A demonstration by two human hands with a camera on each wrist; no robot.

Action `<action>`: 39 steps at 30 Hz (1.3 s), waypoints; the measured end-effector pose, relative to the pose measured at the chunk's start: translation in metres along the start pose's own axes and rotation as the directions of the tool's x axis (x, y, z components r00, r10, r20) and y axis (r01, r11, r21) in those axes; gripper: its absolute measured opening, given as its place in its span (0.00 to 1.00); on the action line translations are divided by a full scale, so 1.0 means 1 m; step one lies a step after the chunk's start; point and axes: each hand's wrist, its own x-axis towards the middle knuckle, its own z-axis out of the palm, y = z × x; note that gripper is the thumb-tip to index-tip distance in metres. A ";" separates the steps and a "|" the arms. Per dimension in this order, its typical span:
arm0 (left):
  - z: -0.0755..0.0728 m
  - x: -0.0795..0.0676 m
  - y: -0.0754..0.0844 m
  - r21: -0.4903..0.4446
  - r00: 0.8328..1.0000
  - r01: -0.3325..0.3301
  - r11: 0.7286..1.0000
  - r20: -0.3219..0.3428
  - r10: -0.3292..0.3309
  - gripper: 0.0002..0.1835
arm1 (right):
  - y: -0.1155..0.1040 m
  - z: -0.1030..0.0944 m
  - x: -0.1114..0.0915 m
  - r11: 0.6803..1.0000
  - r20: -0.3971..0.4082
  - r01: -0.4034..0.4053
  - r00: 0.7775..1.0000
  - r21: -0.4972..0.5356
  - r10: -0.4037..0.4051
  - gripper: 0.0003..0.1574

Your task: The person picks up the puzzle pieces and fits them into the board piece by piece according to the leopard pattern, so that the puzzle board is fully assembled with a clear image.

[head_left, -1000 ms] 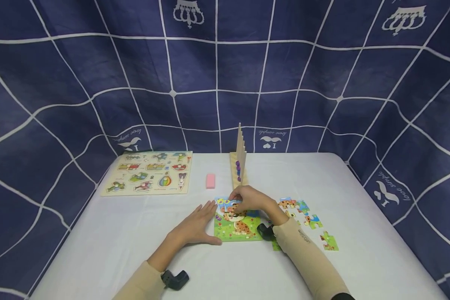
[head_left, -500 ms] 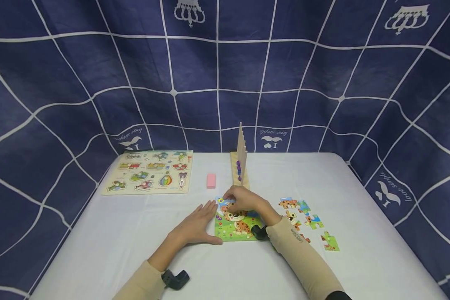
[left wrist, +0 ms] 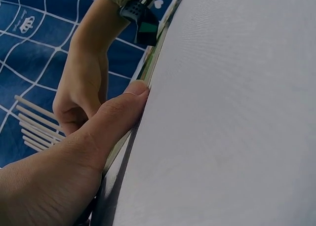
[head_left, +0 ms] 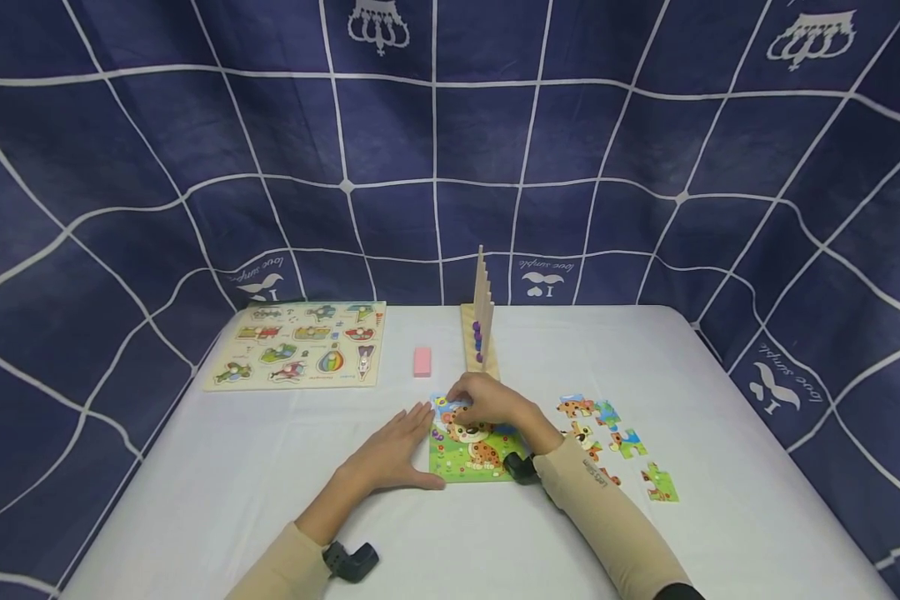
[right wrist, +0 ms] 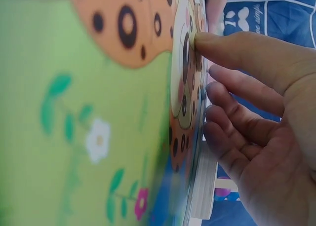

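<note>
A jigsaw board [head_left: 465, 462] with a spotted leopard cub on green grass lies flat in the middle of the table. My left hand [head_left: 397, 450] rests on the table at the board's left side, fingers straight and thumb spread to its near corner. Over the board's upper left, my right hand [head_left: 491, 400] pinches a jigsaw piece [right wrist: 199, 28] down at the picture. In the right wrist view the thumb touches the piece's edge, and much of the piece is hidden. The thumb [left wrist: 121, 110] of the left hand lies along the board's edge in the left wrist view.
Several loose jigsaw pieces [head_left: 628, 442] lie right of the board, partly behind the right sleeve. Behind it stands a wooden peg rack [head_left: 483, 321] with purple and blue beads. A pink block [head_left: 422, 362] and a vehicle peg puzzle [head_left: 300, 346] lie farther left.
My right hand has moved slightly left over the board, carrying the jigsaw piece to the upper-left area, and then stayed there. The left hand has stayed in place.
</note>
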 end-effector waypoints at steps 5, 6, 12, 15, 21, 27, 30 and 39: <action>0.001 0.000 0.000 -0.003 1.000 0.001 1.000 0.004 -0.001 0.65 | 0.002 0.003 0.003 1.000 0.005 -0.005 1.000 -0.018 0.005 0.21; 0.001 0.000 -0.001 -0.006 1.000 0.001 1.000 0.004 -0.001 0.65 | 0.002 0.003 0.004 1.000 0.005 -0.004 1.000 -0.020 0.004 0.21; 0.000 0.000 -0.001 -0.020 1.000 0.006 1.000 0.005 -0.006 0.65 | 0.002 0.004 0.006 1.000 -0.003 -0.011 1.000 -0.023 0.011 0.22; -0.001 0.000 -0.001 -0.029 1.000 0.007 1.000 0.004 -0.007 0.65 | 0.000 0.003 0.006 1.000 -0.010 0.000 1.000 -0.016 0.000 0.21; -0.001 -0.001 -0.001 -0.035 1.000 0.005 0.999 0.010 -0.005 0.65 | -0.003 0.004 0.009 0.999 -0.034 0.026 0.999 -0.022 -0.027 0.18; -0.002 0.000 0.001 -0.039 1.000 -0.001 0.999 0.010 0.001 0.65 | -0.004 0.003 0.009 1.000 -0.029 0.004 1.000 -0.009 -0.005 0.20; -0.003 0.001 0.002 -0.042 1.000 -0.003 0.999 0.006 0.004 0.65 | -0.003 0.002 0.007 1.000 -0.032 0.019 0.999 -0.012 -0.020 0.21; 0.000 0.001 0.000 -0.044 1.000 -0.002 0.999 0.001 0.002 0.65 | 0.005 -0.006 -0.008 0.999 -0.025 -0.024 0.999 0.032 0.025 0.23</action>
